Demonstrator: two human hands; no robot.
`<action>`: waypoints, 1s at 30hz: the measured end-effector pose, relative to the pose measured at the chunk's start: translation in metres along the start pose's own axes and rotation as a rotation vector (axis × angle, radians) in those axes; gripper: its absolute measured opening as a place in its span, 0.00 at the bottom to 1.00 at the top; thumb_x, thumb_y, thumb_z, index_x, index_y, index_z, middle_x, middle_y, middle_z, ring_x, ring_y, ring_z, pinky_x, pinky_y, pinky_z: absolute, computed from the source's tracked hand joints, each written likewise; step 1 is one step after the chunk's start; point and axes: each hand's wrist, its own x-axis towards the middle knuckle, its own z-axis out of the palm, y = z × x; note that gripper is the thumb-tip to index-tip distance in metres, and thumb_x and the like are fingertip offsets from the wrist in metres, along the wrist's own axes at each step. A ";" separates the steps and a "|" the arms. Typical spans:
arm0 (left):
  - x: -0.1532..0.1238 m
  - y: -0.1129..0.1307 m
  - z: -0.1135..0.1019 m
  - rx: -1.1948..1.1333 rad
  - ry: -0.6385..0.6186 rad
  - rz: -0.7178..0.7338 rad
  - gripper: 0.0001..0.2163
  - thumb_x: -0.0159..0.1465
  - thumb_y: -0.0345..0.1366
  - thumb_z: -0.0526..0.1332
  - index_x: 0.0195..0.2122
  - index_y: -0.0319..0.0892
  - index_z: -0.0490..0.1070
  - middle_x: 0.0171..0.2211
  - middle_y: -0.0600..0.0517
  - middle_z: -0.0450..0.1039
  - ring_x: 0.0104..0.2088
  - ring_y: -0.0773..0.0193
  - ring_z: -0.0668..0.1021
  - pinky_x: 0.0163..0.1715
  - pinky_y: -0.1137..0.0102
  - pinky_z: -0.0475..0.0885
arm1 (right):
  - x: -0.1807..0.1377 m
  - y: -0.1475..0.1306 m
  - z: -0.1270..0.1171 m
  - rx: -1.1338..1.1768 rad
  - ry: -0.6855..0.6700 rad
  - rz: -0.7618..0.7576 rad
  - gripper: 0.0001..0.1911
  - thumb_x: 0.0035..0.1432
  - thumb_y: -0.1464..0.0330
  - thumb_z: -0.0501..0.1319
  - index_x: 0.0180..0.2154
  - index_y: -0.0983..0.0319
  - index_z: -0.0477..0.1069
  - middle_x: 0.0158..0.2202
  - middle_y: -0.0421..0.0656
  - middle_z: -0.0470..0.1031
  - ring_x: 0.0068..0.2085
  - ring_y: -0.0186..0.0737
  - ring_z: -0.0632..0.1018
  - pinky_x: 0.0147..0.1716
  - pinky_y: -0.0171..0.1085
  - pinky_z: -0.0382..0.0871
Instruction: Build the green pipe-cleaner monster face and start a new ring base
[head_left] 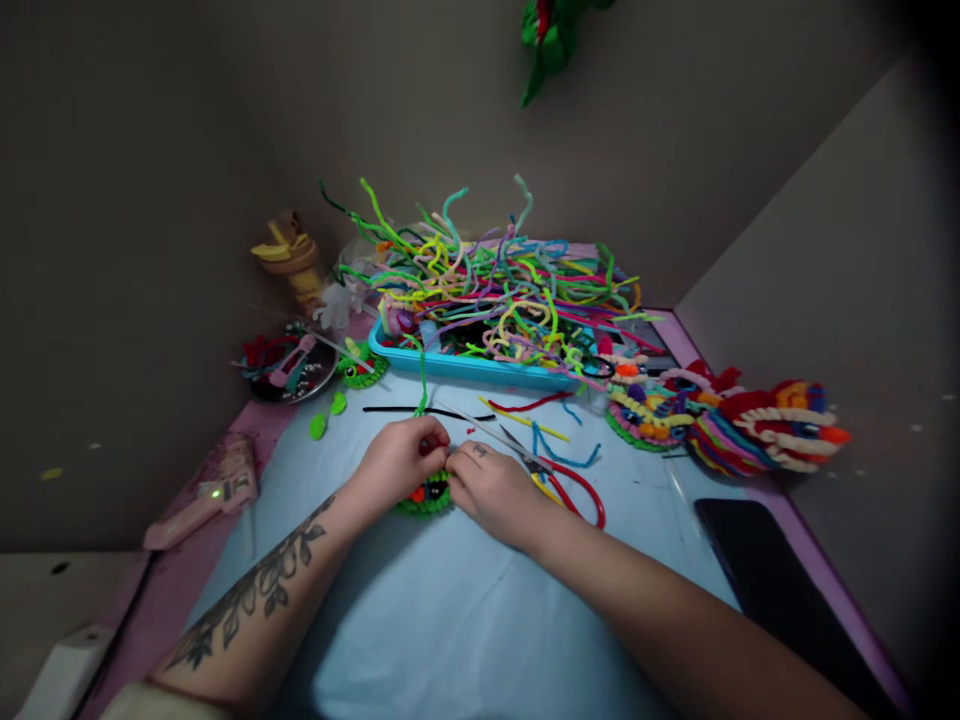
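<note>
A round green pipe-cleaner figure (424,503) with an orange spot and dark eye lies under my two hands at the middle of the table. My left hand (405,455) is pinched at its upper edge, with a green pipe cleaner (421,375) rising just behind the fingers. My right hand (487,485), with a ring-like mark on one finger, is curled over the figure's right side, fingertips meeting those of my left. What sits between the fingertips is hidden. Red-handled scissors (577,485) lie open beside my right hand, close to blue and yellow pipe-cleaner pieces.
A blue tray (480,372) heaped with colourful pipe cleaners stands at the back. At left are a pink glue gun (217,492) with a green light and a metal dish (296,385). Finished colourful figures (750,425) and a black phone (780,580) lie on the right.
</note>
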 end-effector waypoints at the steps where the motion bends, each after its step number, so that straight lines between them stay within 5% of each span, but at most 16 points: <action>1: 0.000 0.000 0.000 -0.029 -0.008 -0.007 0.04 0.54 0.32 0.58 0.30 0.41 0.71 0.23 0.55 0.73 0.24 0.67 0.72 0.25 0.75 0.63 | 0.000 0.000 0.000 0.001 0.003 0.007 0.06 0.58 0.74 0.53 0.34 0.64 0.69 0.32 0.47 0.72 0.36 0.42 0.72 0.34 0.37 0.67; 14: 0.002 0.000 -0.007 -0.042 -0.136 -0.014 0.11 0.59 0.35 0.56 0.32 0.40 0.78 0.28 0.51 0.78 0.29 0.63 0.76 0.29 0.73 0.67 | -0.001 -0.001 -0.004 0.087 -0.025 0.086 0.07 0.60 0.73 0.54 0.36 0.63 0.70 0.34 0.46 0.72 0.38 0.41 0.73 0.38 0.37 0.67; 18: -0.007 0.006 -0.023 0.010 0.026 0.049 0.12 0.62 0.37 0.55 0.41 0.41 0.75 0.39 0.48 0.77 0.37 0.61 0.76 0.37 0.70 0.68 | 0.000 0.004 -0.011 0.319 0.015 0.187 0.08 0.57 0.75 0.55 0.38 0.61 0.70 0.36 0.44 0.72 0.40 0.39 0.73 0.41 0.37 0.67; 23: -0.039 0.012 -0.040 0.101 0.026 0.144 0.07 0.63 0.38 0.57 0.36 0.43 0.72 0.34 0.50 0.74 0.36 0.62 0.74 0.36 0.69 0.67 | 0.007 0.011 -0.012 0.440 0.060 0.317 0.11 0.58 0.76 0.55 0.39 0.60 0.73 0.38 0.44 0.74 0.41 0.39 0.74 0.43 0.38 0.67; 27: -0.067 0.003 -0.022 0.239 0.094 0.272 0.04 0.61 0.37 0.60 0.36 0.44 0.71 0.35 0.49 0.71 0.39 0.59 0.72 0.39 0.64 0.67 | 0.015 0.011 -0.010 0.490 -0.012 0.329 0.12 0.58 0.74 0.57 0.42 0.59 0.74 0.40 0.44 0.74 0.42 0.39 0.74 0.44 0.38 0.66; 30: -0.080 -0.004 0.001 0.302 0.282 0.263 0.07 0.59 0.36 0.61 0.38 0.43 0.69 0.41 0.46 0.68 0.48 0.52 0.69 0.46 0.57 0.66 | 0.021 0.011 -0.010 0.495 -0.059 0.307 0.13 0.57 0.74 0.58 0.43 0.59 0.74 0.42 0.44 0.74 0.44 0.39 0.74 0.46 0.38 0.65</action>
